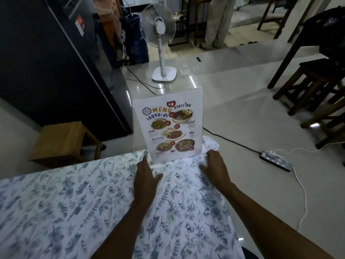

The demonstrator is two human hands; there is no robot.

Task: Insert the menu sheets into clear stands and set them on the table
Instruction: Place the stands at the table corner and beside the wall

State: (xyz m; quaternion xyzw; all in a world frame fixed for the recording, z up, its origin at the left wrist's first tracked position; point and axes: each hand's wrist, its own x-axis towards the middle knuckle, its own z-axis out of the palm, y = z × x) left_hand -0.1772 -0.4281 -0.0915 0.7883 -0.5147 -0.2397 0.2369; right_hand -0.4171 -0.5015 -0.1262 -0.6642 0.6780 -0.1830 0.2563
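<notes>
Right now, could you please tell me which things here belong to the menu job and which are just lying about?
Job:
menu in its stand, upright at the table's far edge
left hand and right hand, open, at the stand's base

Lying about:
fan
stool
power strip
fridge
</notes>
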